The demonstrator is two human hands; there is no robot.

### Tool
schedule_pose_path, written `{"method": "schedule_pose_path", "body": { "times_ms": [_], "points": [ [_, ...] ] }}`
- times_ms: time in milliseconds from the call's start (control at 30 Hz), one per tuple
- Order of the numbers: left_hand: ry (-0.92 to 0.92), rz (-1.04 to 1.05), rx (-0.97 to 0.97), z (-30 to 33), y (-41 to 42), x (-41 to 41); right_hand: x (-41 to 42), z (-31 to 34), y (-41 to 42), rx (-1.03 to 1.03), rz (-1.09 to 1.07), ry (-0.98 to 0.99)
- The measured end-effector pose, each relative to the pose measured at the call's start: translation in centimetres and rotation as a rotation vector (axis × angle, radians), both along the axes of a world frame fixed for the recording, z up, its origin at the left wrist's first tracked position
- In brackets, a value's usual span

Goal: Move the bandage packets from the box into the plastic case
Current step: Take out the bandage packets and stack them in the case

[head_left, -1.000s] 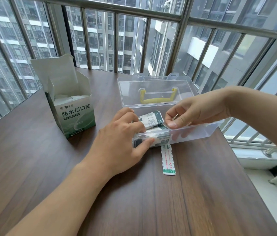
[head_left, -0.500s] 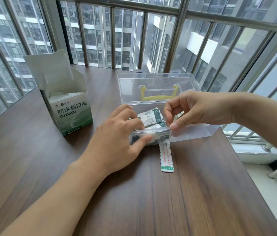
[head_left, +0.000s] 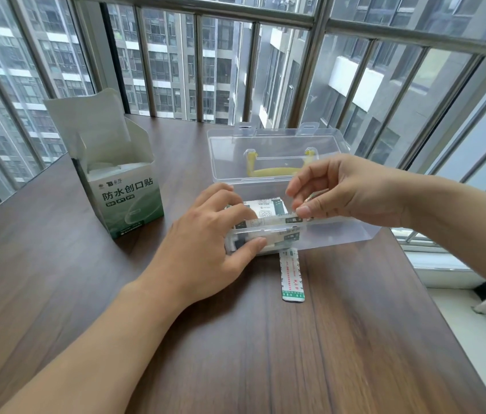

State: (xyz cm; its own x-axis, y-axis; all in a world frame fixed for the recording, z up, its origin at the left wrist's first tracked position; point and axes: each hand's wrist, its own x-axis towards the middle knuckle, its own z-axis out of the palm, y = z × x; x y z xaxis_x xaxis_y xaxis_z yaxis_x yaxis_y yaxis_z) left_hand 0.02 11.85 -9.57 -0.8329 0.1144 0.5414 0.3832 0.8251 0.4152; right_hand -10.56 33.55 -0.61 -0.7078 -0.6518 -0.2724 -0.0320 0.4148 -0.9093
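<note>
- Left hand (head_left: 206, 243) curls over the plastic case (head_left: 340, 234) near wall, gripping it.
- Right hand (head_left: 352, 192) pinches a bandage packet (head_left: 277, 219) above the case.
- One packet (head_left: 292, 276) lies on the bench (head_left: 355, 339).

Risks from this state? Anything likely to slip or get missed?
1. One loose bandage packet lies on the table, just outside the plastic case, and may get left behind.
2. The left hand grips the case's near-left corner, and the stack of packets looks to rise to the rim, so pressing may spill some.
3. The case's right end looks close to the table edge; a nudge from the right hand might push it off.
</note>
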Motion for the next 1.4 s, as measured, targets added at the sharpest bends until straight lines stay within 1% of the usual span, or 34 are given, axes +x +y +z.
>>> {"method": "schedule_pose_path", "body": {
  "times_ms": [100, 167, 200, 300, 333, 400, 467, 500, 567, 600, 633, 733, 833, 967, 1100, 1267, 1400],
  "points": [
    [-0.029, -0.007, -0.011, 0.1, 0.0, 0.1, -0.4, 0.1, -0.5, 0.047, -0.156, -0.051],
    [-0.027, -0.01, -0.018, 0.1, -0.1, 0.1, -0.1, 0.0, -1.2, 0.081, -0.213, -0.041],
    [-0.024, -0.014, -0.017, 0.1, -0.1, 0.1, 0.0, -0.3, -1.5, 0.108, -0.215, 0.004],
    [-0.011, -0.029, -0.007, -0.1, -0.1, 0.0, 0.6, -0.9, -2.6, 0.266, -0.142, 0.272],
    [-0.012, -0.029, -0.002, -0.1, -0.2, 0.0, 0.8, -0.9, -2.9, 0.28, -0.135, 0.339],
    [-0.017, -0.026, 0.009, -0.1, -0.2, 0.0, 0.7, -0.1, -3.0, 0.274, -0.137, 0.389],
    [-0.016, -0.027, 0.007, -0.1, -0.2, 0.0, 0.5, 1.2, -2.5, 0.296, -0.081, 0.295],
    [-0.013, -0.025, 0.003, -0.1, -0.2, 0.0, 0.5, 1.9, -2.2, 0.357, -0.017, 0.25],
    [-0.008, -0.009, -0.001, 0.0, -0.2, 0.1, 0.2, 2.7, -2.0, 0.555, 0.156, 0.215],
    [-0.006, -0.004, -0.003, 0.0, -0.2, 0.1, 0.2, 2.8, -1.9, 0.626, 0.233, 0.186],
    [-0.006, 0.0, -0.007, 0.0, -0.3, 0.1, 0.3, 2.8, -1.9, 0.654, 0.293, 0.139],
    [-0.007, 0.01, -0.018, 0.0, -0.3, 0.1, 0.3, 2.3, -1.8, 0.638, 0.407, 0.019],
    [-0.009, 0.009, -0.024, 0.1, -0.3, 0.2, 0.4, 1.5, -1.5, 0.622, 0.436, -0.002],
    [-0.024, -0.003, -0.027, 0.1, -0.4, 0.2, 0.4, 0.1, -1.1, 0.556, 0.356, 0.036],
    [-0.02, -0.013, -0.037, 0.1, -0.4, 0.1, 0.8, 0.1, -0.9, 0.503, 0.317, 0.072],
    [-0.006, -0.021, -0.046, 0.0, -0.5, 0.0, 1.2, -0.1, -0.9, 0.448, 0.243, 0.187],
    [0.01, -0.038, -0.047, -0.1, -0.4, 0.0, 1.2, 0.7, 0.1, 0.322, 0.167, 0.138]
  ]
}}
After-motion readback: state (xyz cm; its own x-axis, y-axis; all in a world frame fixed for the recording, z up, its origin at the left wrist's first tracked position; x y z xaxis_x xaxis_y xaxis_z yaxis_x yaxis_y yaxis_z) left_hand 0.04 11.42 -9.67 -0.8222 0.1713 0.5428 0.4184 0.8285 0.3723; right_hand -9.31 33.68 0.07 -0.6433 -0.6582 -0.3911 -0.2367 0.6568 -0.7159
